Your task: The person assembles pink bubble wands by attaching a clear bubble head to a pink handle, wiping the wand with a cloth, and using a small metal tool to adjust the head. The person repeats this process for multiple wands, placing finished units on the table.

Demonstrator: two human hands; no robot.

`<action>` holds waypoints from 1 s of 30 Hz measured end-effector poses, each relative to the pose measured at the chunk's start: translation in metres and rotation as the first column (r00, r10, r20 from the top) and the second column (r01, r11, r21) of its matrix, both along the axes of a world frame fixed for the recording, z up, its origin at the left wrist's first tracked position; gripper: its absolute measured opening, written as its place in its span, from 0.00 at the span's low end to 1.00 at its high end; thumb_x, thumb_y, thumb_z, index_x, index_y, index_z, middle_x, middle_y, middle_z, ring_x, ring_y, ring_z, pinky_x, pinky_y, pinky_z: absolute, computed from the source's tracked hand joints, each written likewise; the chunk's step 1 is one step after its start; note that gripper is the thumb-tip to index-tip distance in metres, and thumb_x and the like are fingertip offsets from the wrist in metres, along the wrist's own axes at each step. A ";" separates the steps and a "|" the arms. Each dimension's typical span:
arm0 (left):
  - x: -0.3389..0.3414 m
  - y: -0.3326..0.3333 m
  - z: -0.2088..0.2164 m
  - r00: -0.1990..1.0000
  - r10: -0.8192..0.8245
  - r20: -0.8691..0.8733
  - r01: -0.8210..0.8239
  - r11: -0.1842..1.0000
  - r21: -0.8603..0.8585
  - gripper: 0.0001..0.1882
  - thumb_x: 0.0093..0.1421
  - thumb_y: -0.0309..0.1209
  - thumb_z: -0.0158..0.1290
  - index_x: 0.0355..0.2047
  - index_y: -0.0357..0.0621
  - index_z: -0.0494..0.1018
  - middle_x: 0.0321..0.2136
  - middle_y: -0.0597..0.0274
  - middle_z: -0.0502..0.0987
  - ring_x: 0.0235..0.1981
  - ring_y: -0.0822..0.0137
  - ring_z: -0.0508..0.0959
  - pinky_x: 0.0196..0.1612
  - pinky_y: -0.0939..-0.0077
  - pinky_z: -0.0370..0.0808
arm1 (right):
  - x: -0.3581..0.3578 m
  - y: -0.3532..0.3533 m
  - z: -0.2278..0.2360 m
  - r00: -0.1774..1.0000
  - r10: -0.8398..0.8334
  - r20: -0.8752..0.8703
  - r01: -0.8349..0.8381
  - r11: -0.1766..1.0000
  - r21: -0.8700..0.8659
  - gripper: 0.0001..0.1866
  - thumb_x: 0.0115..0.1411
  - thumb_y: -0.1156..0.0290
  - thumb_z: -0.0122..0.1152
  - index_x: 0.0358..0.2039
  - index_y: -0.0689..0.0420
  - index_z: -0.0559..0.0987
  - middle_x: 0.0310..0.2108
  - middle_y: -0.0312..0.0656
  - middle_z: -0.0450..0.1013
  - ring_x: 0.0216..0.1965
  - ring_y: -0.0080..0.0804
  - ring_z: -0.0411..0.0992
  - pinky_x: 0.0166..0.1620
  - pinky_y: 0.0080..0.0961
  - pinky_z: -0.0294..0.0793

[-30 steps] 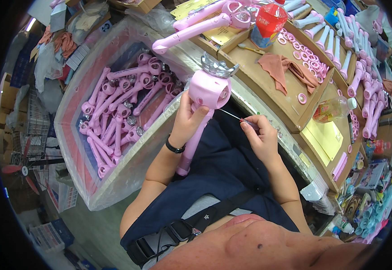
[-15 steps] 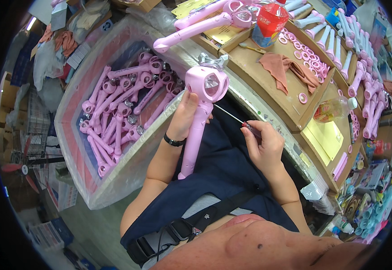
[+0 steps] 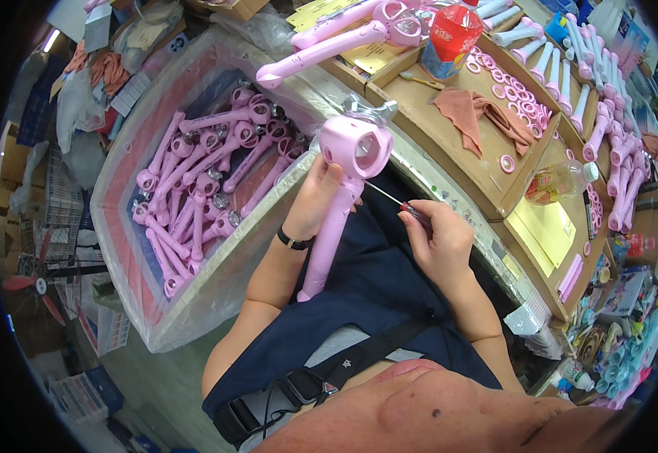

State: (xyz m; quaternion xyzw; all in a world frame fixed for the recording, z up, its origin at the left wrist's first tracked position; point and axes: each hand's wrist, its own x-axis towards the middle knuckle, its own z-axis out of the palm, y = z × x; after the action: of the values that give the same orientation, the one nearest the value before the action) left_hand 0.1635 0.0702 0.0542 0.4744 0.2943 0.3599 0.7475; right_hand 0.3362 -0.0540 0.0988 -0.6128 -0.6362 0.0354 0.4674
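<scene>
A pink toy wand [image 3: 329, 234] stands tilted over my lap, its hollow round head holding a clear gem and topped by a silver crown-like piece [image 3: 366, 112]. My left hand [image 3: 315, 198] is closed around the wand just below its head. In my right hand [image 3: 443, 240] is a screwdriver [image 3: 389, 194] with a dark red handle, mostly covered by my fingers. Its thin metal shaft points up and left, and the tip meets the wand's neck on the side facing my right hand. The exact spot of contact is too small to make out.
Left of me, a plastic-lined bin [image 3: 193, 298] holds many similar wands. On the bench to the right, cardboard trays [image 3: 419, 124] carry pink rings [image 3: 521, 102], an orange cloth [image 3: 483, 121] and yellow papers [image 3: 544, 234]. Bottles [image 3: 449, 41] and finished-looking wands [image 3: 321, 53] lie along the far side.
The wand's head has tipped slightly to the right and turned a little in my left hand. The screwdriver stays against its neck, my right hand shifting only slightly.
</scene>
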 end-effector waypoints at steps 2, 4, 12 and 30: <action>0.001 -0.002 0.001 1.000 0.006 -0.023 -0.005 0.999 0.052 0.34 0.58 0.51 0.51 0.56 0.42 0.54 0.35 0.58 0.72 0.28 0.71 0.76 0.27 0.81 0.74 | 0.002 0.001 -0.002 0.999 0.001 -0.039 -0.002 0.999 -0.032 0.09 0.52 0.75 0.66 0.32 0.62 0.76 0.22 0.40 0.75 0.22 0.25 0.74 0.27 0.18 0.72; 0.001 -0.003 0.001 1.000 0.006 0.001 -0.006 0.995 0.099 0.40 0.58 0.39 0.57 0.63 0.45 0.46 0.44 0.56 0.69 0.37 0.71 0.75 0.35 0.80 0.75 | 0.006 0.002 -0.006 0.972 -0.018 -0.236 -0.019 0.988 -0.152 0.07 0.54 0.74 0.65 0.31 0.61 0.77 0.21 0.39 0.74 0.22 0.23 0.73 0.28 0.17 0.71; 0.008 -0.003 -0.004 0.974 0.169 -0.149 -0.074 0.865 0.496 0.55 0.48 0.28 0.65 0.66 0.43 0.37 0.58 0.48 0.59 0.57 0.62 0.63 0.58 0.69 0.62 | 0.015 0.012 -0.041 0.720 -0.140 -0.680 -0.194 0.900 -0.391 0.12 0.60 0.65 0.58 0.32 0.62 0.76 0.22 0.34 0.71 0.21 0.19 0.65 0.27 0.18 0.65; 0.004 -0.005 -0.001 0.938 0.187 -0.293 0.066 0.732 0.678 0.54 0.46 0.22 0.63 0.66 0.42 0.39 0.58 0.51 0.60 0.58 0.62 0.63 0.59 0.70 0.60 | 0.044 0.007 -0.033 0.182 -0.421 -0.889 -0.802 0.460 -0.382 0.26 0.63 0.44 0.46 0.18 0.51 0.65 0.08 0.28 0.56 0.07 0.15 0.47 0.12 0.14 0.45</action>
State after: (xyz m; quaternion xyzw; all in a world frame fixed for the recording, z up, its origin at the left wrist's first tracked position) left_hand 0.1672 0.0648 0.0530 0.7589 0.2834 0.3786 0.4476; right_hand 0.3802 -0.0470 0.0663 -0.4672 -0.1672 0.7897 0.3607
